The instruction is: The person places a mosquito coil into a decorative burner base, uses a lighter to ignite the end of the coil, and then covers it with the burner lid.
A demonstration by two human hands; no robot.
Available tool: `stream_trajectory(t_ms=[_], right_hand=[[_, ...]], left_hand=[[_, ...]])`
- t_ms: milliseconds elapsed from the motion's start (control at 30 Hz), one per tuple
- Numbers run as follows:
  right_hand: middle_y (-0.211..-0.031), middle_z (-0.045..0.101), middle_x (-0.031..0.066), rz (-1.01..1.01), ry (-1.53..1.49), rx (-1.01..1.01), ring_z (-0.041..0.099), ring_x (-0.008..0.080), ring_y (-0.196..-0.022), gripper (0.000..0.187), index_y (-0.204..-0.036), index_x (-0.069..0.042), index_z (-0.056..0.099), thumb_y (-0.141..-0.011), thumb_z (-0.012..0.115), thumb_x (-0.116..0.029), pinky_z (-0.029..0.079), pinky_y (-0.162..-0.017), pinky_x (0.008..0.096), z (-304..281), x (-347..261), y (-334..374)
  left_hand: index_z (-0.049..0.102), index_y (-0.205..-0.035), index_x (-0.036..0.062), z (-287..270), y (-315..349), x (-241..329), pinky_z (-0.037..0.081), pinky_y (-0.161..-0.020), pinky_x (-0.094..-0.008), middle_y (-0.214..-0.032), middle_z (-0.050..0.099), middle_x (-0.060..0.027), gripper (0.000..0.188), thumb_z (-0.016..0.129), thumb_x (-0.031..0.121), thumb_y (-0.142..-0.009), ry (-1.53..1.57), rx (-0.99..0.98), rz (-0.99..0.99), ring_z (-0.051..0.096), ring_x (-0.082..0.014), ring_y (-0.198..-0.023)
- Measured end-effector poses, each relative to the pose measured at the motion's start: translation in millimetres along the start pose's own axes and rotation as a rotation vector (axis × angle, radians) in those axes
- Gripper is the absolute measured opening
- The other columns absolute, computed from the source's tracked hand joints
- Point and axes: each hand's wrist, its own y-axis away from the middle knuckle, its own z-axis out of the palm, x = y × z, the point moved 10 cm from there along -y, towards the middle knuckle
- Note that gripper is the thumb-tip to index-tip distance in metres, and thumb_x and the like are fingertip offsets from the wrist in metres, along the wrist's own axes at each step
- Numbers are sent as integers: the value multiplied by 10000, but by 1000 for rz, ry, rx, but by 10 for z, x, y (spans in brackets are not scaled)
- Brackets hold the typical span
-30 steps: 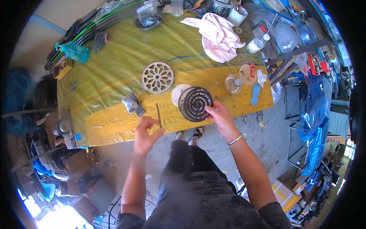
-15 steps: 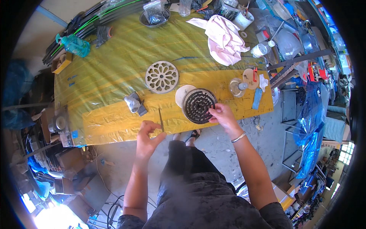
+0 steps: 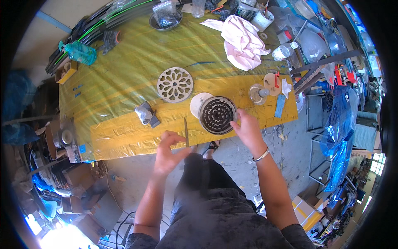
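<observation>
With thumb and fingers closed, my left hand [image 3: 169,152] holds a slim, dark, flat strip [image 3: 186,132] upright at the table's near edge; its exact kind I cannot tell. My right hand [image 3: 248,126] grips the right rim of a shallow round tin [image 3: 200,120], thumb over the edge. Inside the tin lie dark, broken-looking rings, like a spiral coil [image 3: 218,115]. A white disc [image 3: 198,102] lies partly under the tin. Beyond it to the left is a round pale openwork lid [image 3: 175,84] with petal-shaped cut-outs.
A small plastic-wrapped bundle [image 3: 144,115] lies left of the lid. Toward the right are a clear round dish [image 3: 258,96], a tan disc [image 3: 272,83] and a blue strip [image 3: 280,106]. Farther back are a pink cloth [image 3: 242,43], a bottle [image 3: 282,52] and a green pump bottle [image 3: 81,52].
My left hand has moved slightly right with the strip, closer to the tin. The right hand's fingers have shifted from over the coil to the tin's right rim.
</observation>
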Motion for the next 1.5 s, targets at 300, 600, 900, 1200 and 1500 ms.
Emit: stream_trajectory(t_ms=[300,600,900,1200,1500], right_hand=[[-928,641,72,379,-1119,-461,642,155,-785,295,-1069,9,573,-843,696,-135,530,-612,276,249,-406,687],[-743,613,24,430,-1170,-210,574,75,-601,121,-899,-5,609,-866,665,-107,472,-506,206,79,-136,861],[-734,624,40,579,-1171,65,587,101,-587,114,-866,-8,606,-874,653,-112,482,-511,224,-260,623,1341],[-742,632,45,701,-1197,183,600,104,-598,124,-874,-3,611,-881,647,-122,495,-517,224,-215,974,1886],[-732,624,33,649,-1200,191,592,91,-587,114,-877,-24,605,-886,644,-131,482,-493,210,-224,997,1859]], left_hand=[[647,-929,45,565,102,712,404,-819,-360,-951,502,-97,413,837,120,-569,-469,-48,424,513,-265,-925],[633,-996,50,970,135,1109,398,-799,-412,-996,534,-95,475,841,229,-608,-670,-169,658,521,-299,-926],[246,-1459,166,52,-1820,326,317,-1016,-621,-1475,242,-236,1190,914,330,-488,-1229,-13,132,276,-464,-1330],[158,-1488,364,119,-2101,-233,286,-991,-700,-1560,75,-169,1368,935,306,-362,-1269,-119,-10,144,-473,-1393],[206,-1486,327,8,-2008,50,292,-985,-652,-1514,157,-221,1361,931,369,-335,-1197,-11,14,223,-446,-1350]])
